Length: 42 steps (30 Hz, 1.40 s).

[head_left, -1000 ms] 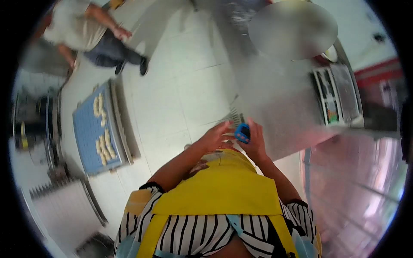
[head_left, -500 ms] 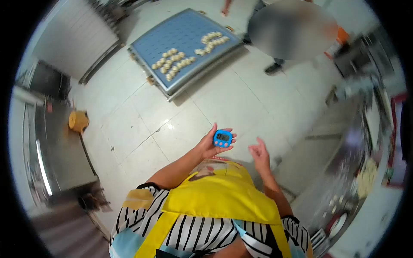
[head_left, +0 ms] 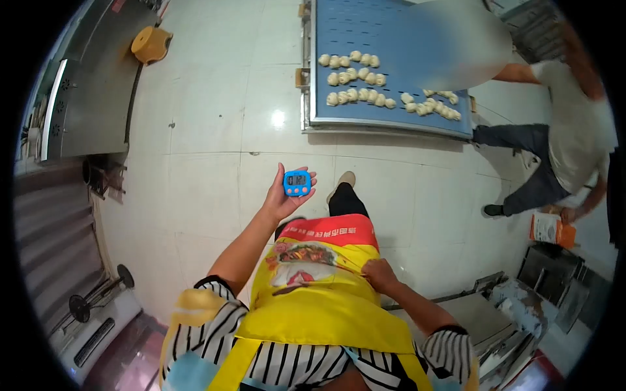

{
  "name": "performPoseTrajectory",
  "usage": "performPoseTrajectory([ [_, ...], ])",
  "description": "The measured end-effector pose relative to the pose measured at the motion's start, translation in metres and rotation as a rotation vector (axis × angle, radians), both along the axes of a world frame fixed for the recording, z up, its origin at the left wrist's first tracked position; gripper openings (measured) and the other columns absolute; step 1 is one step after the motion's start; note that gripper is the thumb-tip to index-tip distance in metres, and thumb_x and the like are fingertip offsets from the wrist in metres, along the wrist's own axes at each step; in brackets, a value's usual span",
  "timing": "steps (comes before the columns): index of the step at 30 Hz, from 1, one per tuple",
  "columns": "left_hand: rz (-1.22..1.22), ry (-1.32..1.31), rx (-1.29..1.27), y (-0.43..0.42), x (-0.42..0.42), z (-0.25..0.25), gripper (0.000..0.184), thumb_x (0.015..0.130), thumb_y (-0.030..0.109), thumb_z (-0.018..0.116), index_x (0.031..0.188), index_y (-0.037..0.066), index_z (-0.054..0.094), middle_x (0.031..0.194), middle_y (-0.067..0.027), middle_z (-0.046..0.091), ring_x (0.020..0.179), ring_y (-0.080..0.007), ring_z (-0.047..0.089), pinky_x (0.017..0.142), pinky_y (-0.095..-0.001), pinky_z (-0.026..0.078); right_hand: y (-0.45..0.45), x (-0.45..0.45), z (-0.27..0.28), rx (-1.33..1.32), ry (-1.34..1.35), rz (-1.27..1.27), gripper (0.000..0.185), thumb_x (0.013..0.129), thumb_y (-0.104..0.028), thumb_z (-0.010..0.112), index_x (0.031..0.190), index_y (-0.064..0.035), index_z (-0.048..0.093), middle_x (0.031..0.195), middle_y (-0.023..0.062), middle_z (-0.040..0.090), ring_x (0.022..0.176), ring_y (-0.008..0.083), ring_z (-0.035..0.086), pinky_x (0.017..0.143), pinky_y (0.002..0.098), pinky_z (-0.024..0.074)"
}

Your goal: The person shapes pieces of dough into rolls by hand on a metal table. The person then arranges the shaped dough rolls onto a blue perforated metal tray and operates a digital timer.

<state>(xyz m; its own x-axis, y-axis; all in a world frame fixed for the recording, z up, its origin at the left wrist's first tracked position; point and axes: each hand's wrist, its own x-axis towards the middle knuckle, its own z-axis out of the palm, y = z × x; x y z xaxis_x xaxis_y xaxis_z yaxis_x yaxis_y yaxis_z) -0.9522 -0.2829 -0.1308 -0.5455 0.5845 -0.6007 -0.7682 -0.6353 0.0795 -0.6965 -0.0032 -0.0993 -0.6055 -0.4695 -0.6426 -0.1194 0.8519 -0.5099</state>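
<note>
On the palm of my left hand [head_left: 280, 202] rests a blue digital timer [head_left: 297, 174], its grey display and pink buttons facing up. The thumb and fingers of that hand hold its sides. My right hand [head_left: 379, 275] is curled into a loose fist against the right side of my yellow apron [head_left: 319, 313]; I see nothing in it. The apron has a red band and food pictures on its lower part. Ahead of me, rows of pale dough pieces [head_left: 352, 76] lie on a blue slotted board [head_left: 391, 119] with a metal frame.
Another person [head_left: 567, 130] leans beside the board at right, near an orange-and-white box [head_left: 551, 229]. A yellow stool [head_left: 150, 45] stands at upper left by a steel cabinet [head_left: 98, 98]. Tiled floor [head_left: 202, 124] lies ahead. Metal equipment [head_left: 551, 274] stands at lower right.
My view has turned left, so the board now appears further right and closer. My right hand has gone from fingers apart to curled against the apron. The timer stays in my left hand.
</note>
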Motion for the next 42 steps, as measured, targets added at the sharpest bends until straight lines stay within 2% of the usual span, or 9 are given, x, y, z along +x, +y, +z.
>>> performPoseTrajectory([
  [6,0.153,-0.010,-0.130,0.021,-0.097,-0.036,0.072,0.095,0.061,0.029,0.133,0.001,0.042,0.124,-0.0182,0.056,0.108,-0.0281,0.059,0.091,-0.0428,0.051,0.051,-0.089,0.001,-0.155,-1.042,-0.182,0.028,0.087,-0.016,0.058,0.113,-0.0075,0.062,0.104,0.0126,0.064,0.103,0.0233,0.059,0.089,0.0373,0.0442],
  [14,0.139,-0.171,-0.247,-0.010,-0.182,-0.178,0.072,0.093,0.060,0.036,0.117,-0.006,0.051,0.110,-0.0231,0.061,0.105,-0.0347,0.061,0.089,-0.0457,0.053,0.024,-0.148,-0.065,-0.246,-1.504,0.460,0.038,0.087,-0.017,0.058,0.125,-0.0109,0.057,0.115,0.0098,0.062,0.108,0.0242,0.056,0.092,0.0351,0.0429],
  [21,-0.009,-0.185,-0.708,-0.048,-0.229,-0.358,0.060,0.093,0.056,0.046,0.110,-0.001,0.054,0.100,-0.0148,0.063,0.089,-0.0257,0.064,0.081,-0.0428,0.056,0.058,-0.349,-0.253,-0.441,-0.590,-0.968,0.026,0.087,-0.015,0.066,0.110,-0.0051,0.060,0.092,-0.0016,0.060,0.082,0.0080,0.054,0.077,0.0245,0.0457],
  [25,-0.037,-0.142,-0.833,-0.059,-0.253,-0.470,0.057,0.091,0.056,0.049,0.108,0.002,0.057,0.099,-0.0120,0.064,0.084,-0.0229,0.063,0.078,-0.0394,0.055,0.018,-0.491,-0.313,-0.548,-0.301,-0.807,0.057,0.088,-0.010,0.060,0.141,-0.0120,0.040,0.083,-0.0004,0.055,0.075,0.0104,0.052,0.074,0.0263,0.0468],
  [30,-0.177,-0.078,-0.803,-0.072,-0.265,-0.571,0.059,0.093,0.056,0.045,0.110,0.001,0.056,0.101,-0.0134,0.064,0.089,-0.0252,0.064,0.080,-0.0412,0.056,-0.059,-0.597,-0.315,-0.517,0.240,-0.148,0.058,0.085,-0.015,0.066,0.139,-0.0134,0.043,0.088,0.0006,0.062,0.067,0.0102,0.053,0.067,0.0268,0.0482],
  [33,-0.193,-0.006,-0.785,-0.073,-0.283,-0.604,0.051,0.094,0.054,0.044,0.105,0.005,0.056,0.091,-0.0089,0.064,0.074,-0.0185,0.062,0.067,-0.0366,0.057,0.021,-0.688,-0.324,-0.278,0.370,-0.402,0.030,0.083,-0.022,0.068,0.108,-0.0062,0.064,0.103,0.0041,0.064,0.078,0.0108,0.060,0.072,0.0268,0.0495],
  [35,-0.276,0.028,-0.892,-0.082,-0.287,-0.626,0.050,0.095,0.053,0.044,0.105,0.006,0.056,0.089,-0.0085,0.062,0.074,-0.0186,0.061,0.065,-0.0364,0.057,0.115,-0.788,-0.337,-0.422,0.599,-0.627,0.048,0.079,-0.008,0.060,0.123,0.0081,0.050,0.081,0.0117,0.065,0.052,0.0199,0.058,0.053,0.0291,0.0516],
  [39,-0.270,0.055,-0.999,-0.081,-0.305,-0.656,0.043,0.097,0.047,0.043,0.104,0.006,0.056,0.087,-0.0077,0.060,0.073,-0.0186,0.060,0.057,-0.0364,0.055,0.114,-0.790,-0.285,-0.590,0.999,-0.453,0.049,0.079,-0.008,0.061,0.126,0.0022,0.051,0.084,0.0123,0.065,0.069,0.0184,0.062,0.064,0.0289,0.0513],
  [42,-0.314,0.278,-1.173,-0.087,-0.314,-0.676,0.042,0.097,0.043,0.043,0.101,0.003,0.055,0.088,-0.0103,0.060,0.069,-0.0192,0.060,0.057,-0.0390,0.056,0.070,-0.702,-0.347,-0.236,0.646,-0.016,0.055,0.076,-0.027,0.074,0.125,-0.0113,0.054,0.118,0.0109,0.059,0.111,0.0238,0.053,0.095,0.0369,0.0410],
])
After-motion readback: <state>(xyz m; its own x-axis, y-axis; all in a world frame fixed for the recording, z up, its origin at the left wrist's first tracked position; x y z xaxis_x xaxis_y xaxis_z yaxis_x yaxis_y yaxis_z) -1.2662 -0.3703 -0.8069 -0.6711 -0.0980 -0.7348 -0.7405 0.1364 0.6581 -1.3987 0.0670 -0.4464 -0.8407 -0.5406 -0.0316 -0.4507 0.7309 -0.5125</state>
